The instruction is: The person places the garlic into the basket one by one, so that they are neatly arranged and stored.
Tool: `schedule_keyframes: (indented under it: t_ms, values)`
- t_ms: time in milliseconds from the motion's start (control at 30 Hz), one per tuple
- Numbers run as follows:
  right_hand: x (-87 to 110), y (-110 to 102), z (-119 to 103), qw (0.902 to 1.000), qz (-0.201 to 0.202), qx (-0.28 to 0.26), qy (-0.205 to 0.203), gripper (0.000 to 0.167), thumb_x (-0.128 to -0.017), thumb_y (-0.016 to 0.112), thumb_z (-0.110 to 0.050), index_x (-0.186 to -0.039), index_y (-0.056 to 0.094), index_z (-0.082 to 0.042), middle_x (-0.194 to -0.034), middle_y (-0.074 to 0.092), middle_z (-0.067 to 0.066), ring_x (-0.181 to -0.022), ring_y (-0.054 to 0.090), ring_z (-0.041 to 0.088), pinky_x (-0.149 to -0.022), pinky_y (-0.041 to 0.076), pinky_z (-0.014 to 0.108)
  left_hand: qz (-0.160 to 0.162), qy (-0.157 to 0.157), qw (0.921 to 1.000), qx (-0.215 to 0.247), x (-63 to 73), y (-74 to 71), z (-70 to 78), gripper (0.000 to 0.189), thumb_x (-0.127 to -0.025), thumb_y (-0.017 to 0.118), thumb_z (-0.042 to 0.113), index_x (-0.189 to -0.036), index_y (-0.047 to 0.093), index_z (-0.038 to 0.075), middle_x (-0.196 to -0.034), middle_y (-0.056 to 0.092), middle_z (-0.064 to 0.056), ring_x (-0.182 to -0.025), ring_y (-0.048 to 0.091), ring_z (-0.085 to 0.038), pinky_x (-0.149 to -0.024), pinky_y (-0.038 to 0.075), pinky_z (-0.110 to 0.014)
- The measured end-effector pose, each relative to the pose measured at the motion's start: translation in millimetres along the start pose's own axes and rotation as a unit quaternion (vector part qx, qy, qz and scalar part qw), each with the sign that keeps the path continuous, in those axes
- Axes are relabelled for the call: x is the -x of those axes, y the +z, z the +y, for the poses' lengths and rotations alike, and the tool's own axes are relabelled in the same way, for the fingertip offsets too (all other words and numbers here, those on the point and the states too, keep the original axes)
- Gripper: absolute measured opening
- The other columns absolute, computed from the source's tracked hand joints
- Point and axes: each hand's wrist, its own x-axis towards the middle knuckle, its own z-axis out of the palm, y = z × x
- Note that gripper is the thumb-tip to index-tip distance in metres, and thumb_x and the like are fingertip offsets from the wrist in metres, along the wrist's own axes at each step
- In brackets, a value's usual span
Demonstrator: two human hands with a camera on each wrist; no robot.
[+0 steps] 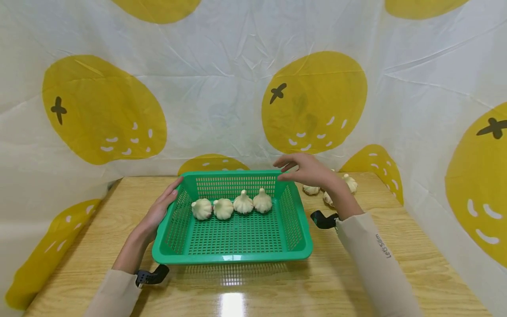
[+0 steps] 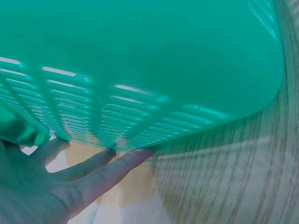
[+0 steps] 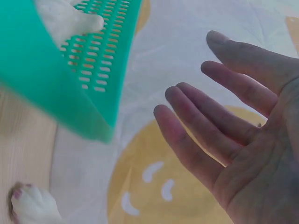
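Observation:
A green plastic basket (image 1: 233,257) with slotted walls stands in front of me, holding a row of several garlic bulbs (image 1: 223,208) toward its back. Along the basket's left side lies my left hand (image 1: 160,211); in the left wrist view its extended fingers (image 2: 112,170) touch the slotted wall from outside. Above the back right corner hovers my right hand (image 1: 305,169), fingers loosely spread and nothing in them. The right wrist view shows that palm and the fingertips apart from the basket rim (image 3: 100,130).
More garlic bulbs (image 1: 350,183) lie on the wooden table (image 1: 380,220) right of the basket, partly hidden behind my right forearm. A white curtain (image 1: 214,110) with yellow fruit prints hangs close behind the table and along its sides.

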Motion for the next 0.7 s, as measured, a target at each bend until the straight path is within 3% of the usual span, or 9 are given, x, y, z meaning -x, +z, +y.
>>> schedule_keyframes:
  t_ms: [233,400,467,600,700]
  values:
    - [26.6,-9.9,15.3,0.9967,0.079,-0.022,0.001,0.04,-0.1,0.071,-0.03,-0.137,0.065,-0.016,-0.137,0.068,0.008,-0.121,0.066,0.029,-0.099,0.055,0.052,-0.003,0.001,0.9999,-0.012,-0.6,-0.9,0.0,0.062,-0.112,0.026,0.053,-0.168,0.006,0.034,-0.176,0.002,-0.003,-0.159,0.01,-0.033,-0.12,0.026,-0.044]
    - [44.3,-13.7,27.6,0.9903,0.131,-0.045,0.006,0.04,-0.101,0.069,-0.029,-0.138,0.064,-0.013,-0.137,0.067,0.012,-0.121,0.065,0.032,-0.099,0.054,0.055,-0.003,0.001,1.0,-0.008,-0.3,-0.6,0.8,0.062,-0.112,0.026,0.053,-0.168,0.006,0.034,-0.176,0.001,-0.002,-0.16,0.008,-0.033,-0.122,0.022,-0.05]
    - [51.6,-14.9,33.8,0.9874,0.149,-0.054,0.007,0.04,-0.102,0.068,-0.028,-0.139,0.063,-0.012,-0.138,0.066,0.012,-0.121,0.064,0.03,-0.099,0.054,0.053,-0.003,0.001,1.0,-0.006,0.2,-0.6,0.9,0.062,-0.112,0.026,0.053,-0.168,0.006,0.035,-0.176,0.002,-0.002,-0.16,0.009,-0.034,-0.122,0.026,-0.045]
    - [65.1,-16.2,47.2,0.9801,0.189,-0.058,0.019,0.039,-0.103,0.067,-0.029,-0.139,0.063,-0.014,-0.136,0.066,0.01,-0.118,0.063,0.017,-0.097,0.054,0.032,-0.002,-0.002,0.9999,-0.011,0.6,-0.7,1.0,0.062,-0.112,0.026,0.054,-0.168,0.007,0.035,-0.176,0.004,-0.003,-0.16,0.011,-0.034,-0.114,0.033,-0.03]
    - [74.2,-14.4,59.4,0.9729,0.223,-0.054,0.032,0.039,-0.102,0.067,-0.029,-0.138,0.064,-0.014,-0.134,0.066,0.009,-0.113,0.061,0.004,-0.091,0.049,0.015,-0.001,-0.001,0.9999,-0.012,0.6,-0.5,1.0,0.062,-0.112,0.026,0.054,-0.168,0.007,0.034,-0.176,0.004,-0.003,-0.16,0.01,-0.033,-0.121,0.028,-0.039]
